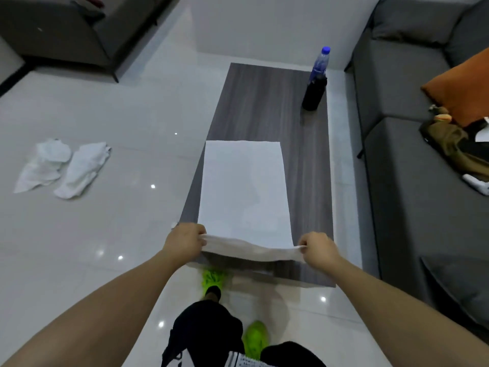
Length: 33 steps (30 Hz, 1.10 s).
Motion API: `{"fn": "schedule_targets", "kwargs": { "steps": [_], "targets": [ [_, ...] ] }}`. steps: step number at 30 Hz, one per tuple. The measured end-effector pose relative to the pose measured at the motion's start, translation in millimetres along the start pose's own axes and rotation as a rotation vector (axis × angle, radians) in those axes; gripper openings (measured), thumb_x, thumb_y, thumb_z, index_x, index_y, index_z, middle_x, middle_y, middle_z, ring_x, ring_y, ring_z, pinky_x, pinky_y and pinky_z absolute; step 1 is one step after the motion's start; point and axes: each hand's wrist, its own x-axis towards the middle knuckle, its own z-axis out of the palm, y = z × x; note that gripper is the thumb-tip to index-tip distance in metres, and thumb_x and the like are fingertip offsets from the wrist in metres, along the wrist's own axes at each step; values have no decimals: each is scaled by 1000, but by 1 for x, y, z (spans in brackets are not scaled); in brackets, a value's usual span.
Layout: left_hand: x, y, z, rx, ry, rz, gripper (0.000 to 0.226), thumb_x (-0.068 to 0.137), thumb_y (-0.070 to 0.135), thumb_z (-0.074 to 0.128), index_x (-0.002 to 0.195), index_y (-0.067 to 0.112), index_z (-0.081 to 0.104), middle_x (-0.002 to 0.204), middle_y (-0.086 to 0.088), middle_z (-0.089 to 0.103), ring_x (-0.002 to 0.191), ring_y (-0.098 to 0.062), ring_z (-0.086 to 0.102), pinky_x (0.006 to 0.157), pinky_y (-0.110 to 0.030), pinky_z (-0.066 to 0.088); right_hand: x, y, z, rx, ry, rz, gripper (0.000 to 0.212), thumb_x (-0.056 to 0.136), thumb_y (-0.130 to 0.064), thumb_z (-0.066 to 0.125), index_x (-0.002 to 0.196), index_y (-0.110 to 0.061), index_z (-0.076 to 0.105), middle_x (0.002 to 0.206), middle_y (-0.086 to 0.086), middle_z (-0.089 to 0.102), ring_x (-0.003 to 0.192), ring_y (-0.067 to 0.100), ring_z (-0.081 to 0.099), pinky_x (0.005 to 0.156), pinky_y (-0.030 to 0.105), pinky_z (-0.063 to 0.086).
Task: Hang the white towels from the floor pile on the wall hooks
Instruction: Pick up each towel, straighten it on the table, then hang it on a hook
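Note:
A white towel lies spread flat on the grey wooden coffee table. My left hand pinches its near left corner and my right hand pinches its near right corner. The near edge is lifted a little off the table between them. Two more crumpled white towels lie on the tiled floor to the left. No wall hooks are in view.
A plastic bottle with a blue cap and a dark bottle stand at the table's far right. A grey sofa with an orange cushion and clothes runs along the right. Another sofa stands at the far left.

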Motion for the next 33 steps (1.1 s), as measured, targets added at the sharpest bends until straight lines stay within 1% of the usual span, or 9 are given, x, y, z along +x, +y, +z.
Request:
{"fn": "schedule_targets", "kwargs": {
  "steps": [4, 8, 14, 18, 21, 23, 27, 30, 33],
  "targets": [
    [12, -9, 4, -53, -35, -48, 30, 91, 20, 57, 62, 26, 50, 69, 4, 53, 74, -21, 56, 55, -26, 43, 18, 0, -5, 38, 20, 38, 17, 94, -18, 55, 93, -15, 72, 81, 1, 65, 72, 16, 58, 60, 27, 44],
    [46, -15, -17, -56, -34, -66, 12, 92, 26, 58, 81, 26, 64, 83, 0, 62, 85, -23, 59, 65, -29, 42, 52, -13, -24, 125, 94, 76, 17, 92, -33, 66, 86, -18, 71, 77, -1, 66, 70, 15, 59, 62, 29, 49],
    [141, -9, -75, -130, 54, -61, 28, 92, 30, 59, 65, 30, 52, 73, 1, 57, 76, -23, 57, 57, -28, 33, 137, -45, -81, 100, 175, 91, 21, 96, -30, 60, 85, -14, 69, 77, 4, 67, 73, 22, 64, 70, 40, 58],
    [216, -3, -107, -103, 113, -72, 14, 93, 32, 56, 86, 24, 66, 90, -5, 67, 85, -28, 61, 67, -30, 44, 212, -71, -127, 87, 233, 104, 19, 96, -30, 60, 84, -16, 65, 86, 11, 68, 83, 31, 63, 65, 32, 47],
    [266, 0, -116, -115, 235, -99, 18, 96, 25, 53, 106, 18, 66, 101, -7, 68, 92, -29, 61, 71, -30, 42, 263, -92, -145, 107, 351, 104, 29, 95, -29, 62, 116, -9, 65, 109, 18, 66, 103, 38, 59, 75, 36, 47],
    [292, 0, -112, -164, 285, -114, 29, 97, 23, 53, 124, 14, 59, 115, -12, 64, 104, -31, 59, 80, -35, 43, 288, -100, -138, 118, 374, 124, 36, 95, -30, 61, 123, -8, 60, 114, 18, 63, 110, 38, 54, 81, 41, 48],
    [321, -12, -85, -220, 132, -160, 49, 97, 28, 55, 143, 15, 42, 138, -12, 51, 123, -32, 51, 97, -42, 44, 304, -102, -88, 161, 230, 147, 40, 95, -29, 61, 130, -11, 58, 119, 14, 65, 111, 33, 58, 87, 37, 49],
    [326, -26, -49, -196, -37, -165, 52, 96, 28, 57, 144, 15, 43, 142, -13, 48, 127, -32, 48, 103, -43, 43, 301, -94, -49, 294, 54, 259, 38, 95, -26, 62, 130, -13, 58, 117, 14, 67, 104, 29, 63, 84, 33, 52],
    [328, -39, -22, -161, -153, -180, 53, 96, 30, 58, 145, 15, 42, 145, -14, 45, 130, -32, 46, 105, -43, 41, 308, -86, -28, 341, 3, 300, 34, 95, -26, 62, 127, -14, 61, 111, 9, 68, 100, 26, 64, 80, 30, 51]
  ]
}}
